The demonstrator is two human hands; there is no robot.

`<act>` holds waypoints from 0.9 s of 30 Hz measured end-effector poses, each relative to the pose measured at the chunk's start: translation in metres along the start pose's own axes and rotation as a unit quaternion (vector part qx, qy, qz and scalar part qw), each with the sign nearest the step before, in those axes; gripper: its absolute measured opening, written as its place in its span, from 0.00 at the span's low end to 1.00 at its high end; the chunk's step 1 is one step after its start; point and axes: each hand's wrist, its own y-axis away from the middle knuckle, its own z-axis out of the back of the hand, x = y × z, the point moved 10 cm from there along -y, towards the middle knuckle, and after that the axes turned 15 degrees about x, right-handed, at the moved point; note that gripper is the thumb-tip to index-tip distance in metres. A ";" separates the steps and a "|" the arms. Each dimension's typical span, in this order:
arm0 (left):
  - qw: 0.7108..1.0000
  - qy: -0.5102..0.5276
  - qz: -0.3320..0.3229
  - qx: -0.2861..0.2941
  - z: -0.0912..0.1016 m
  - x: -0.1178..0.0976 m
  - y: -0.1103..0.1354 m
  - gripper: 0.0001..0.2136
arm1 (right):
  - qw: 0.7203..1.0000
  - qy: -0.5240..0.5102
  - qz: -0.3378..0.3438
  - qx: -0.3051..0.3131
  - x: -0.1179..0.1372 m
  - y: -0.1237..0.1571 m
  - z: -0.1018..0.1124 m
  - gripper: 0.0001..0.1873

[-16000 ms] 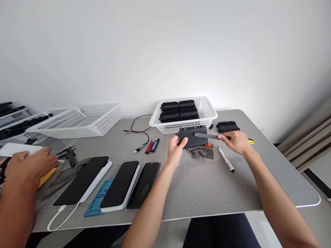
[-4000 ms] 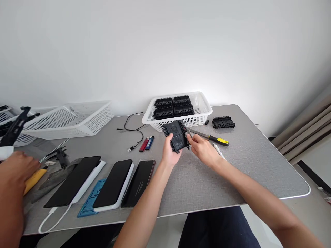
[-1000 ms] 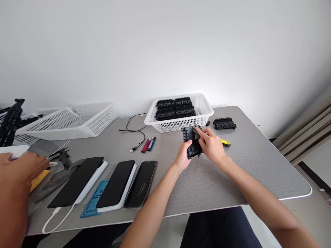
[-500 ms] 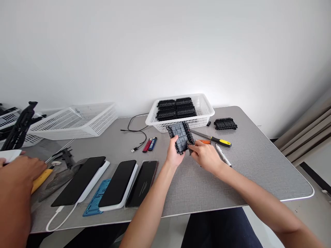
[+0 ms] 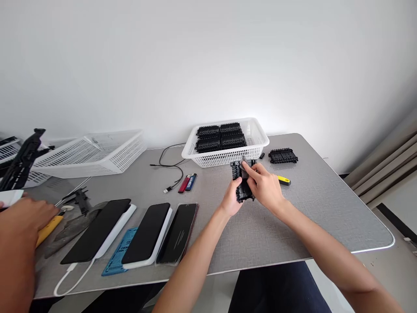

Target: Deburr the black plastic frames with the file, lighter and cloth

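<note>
My left hand (image 5: 232, 196) grips a black plastic part (image 5: 243, 191) with toothed edges, held tilted just above the table. My right hand (image 5: 265, 184) is closed over the part's upper side, its index finger pressing a small grey piece (image 5: 244, 160) against the top edge; I cannot make out what that piece is. Beyond my hands, a white basket (image 5: 224, 161) holds several similar black parts (image 5: 220, 137). Another such part (image 5: 282, 155) lies on the table to the right. A yellow and black tool handle (image 5: 284, 180) shows past my right hand, the rest being hidden.
Red and blue lighters (image 5: 187, 183) lie near a black cable (image 5: 176, 164). Left of me are several phones (image 5: 146, 232), a blue plate (image 5: 119, 256) and a tilted white basket (image 5: 94, 154). Another person's hand (image 5: 35, 213) is at far left, by a yellow-handled tool (image 5: 48, 230).
Both my hands have shifted right with the black part, which is turned to show another side. The grey piece has gone from its lower edge to its top. The marker is now hidden.
</note>
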 end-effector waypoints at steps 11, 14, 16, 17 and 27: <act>0.993 0.051 -0.043 -0.094 0.028 -0.024 0.006 0.13 | 0.978 0.103 0.037 0.176 0.029 0.007 -0.039 0.26; 0.992 0.047 -0.062 -0.103 0.035 -0.032 0.006 0.14 | 0.975 0.094 0.068 0.191 0.034 0.010 -0.045 0.24; 0.991 0.046 -0.062 -0.108 0.037 -0.034 0.007 0.14 | 0.976 0.083 0.084 0.185 0.036 0.011 -0.044 0.22; 0.991 0.046 -0.062 -0.110 0.038 -0.034 0.007 0.14 | 0.977 0.075 0.090 0.179 0.036 0.012 -0.042 0.21; 0.997 0.031 -0.050 -0.047 0.020 -0.027 0.003 0.18 | 0.985 -0.167 0.036 0.003 0.007 0.009 0.002 0.17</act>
